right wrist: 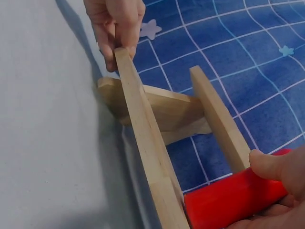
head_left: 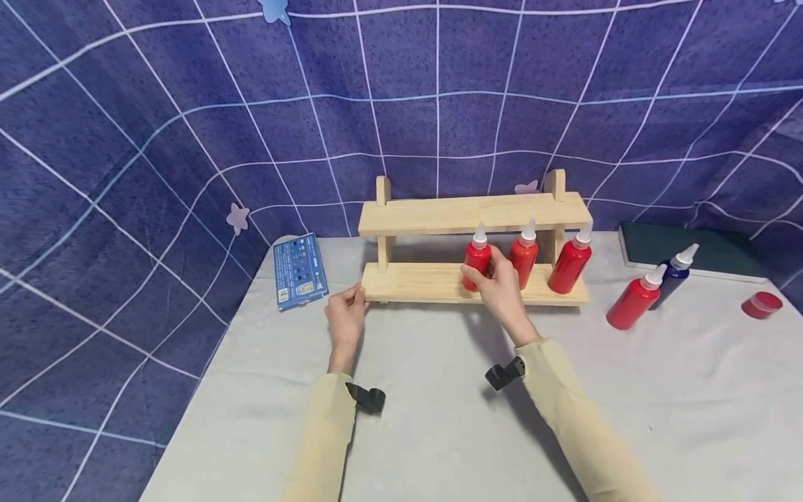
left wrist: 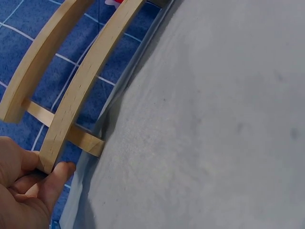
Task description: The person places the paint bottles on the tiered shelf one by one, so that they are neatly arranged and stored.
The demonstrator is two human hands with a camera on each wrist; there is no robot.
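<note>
A two-tier wooden shelf (head_left: 426, 282) stands against the curtain at the back of the table. My left hand (head_left: 346, 317) pinches the left end of its lower board (left wrist: 78, 95) between thumb and fingers. With my right hand (head_left: 502, 289) I grip a red squeeze bottle (head_left: 475, 261) with a white nozzle, upright at the lower board. In the right wrist view the base of this red bottle (right wrist: 224, 202) is right at the board. Two more red bottles, one in the middle (head_left: 523, 258) and one at the right end (head_left: 571, 265), stand on the same board.
Right of the shelf another red bottle (head_left: 630, 307) and a dark blue bottle (head_left: 674, 275) lean on the table. Behind them lies a dark green board (head_left: 690, 251), with a small red jar (head_left: 762, 305) farther right. A blue box (head_left: 300, 270) lies left of the shelf.
</note>
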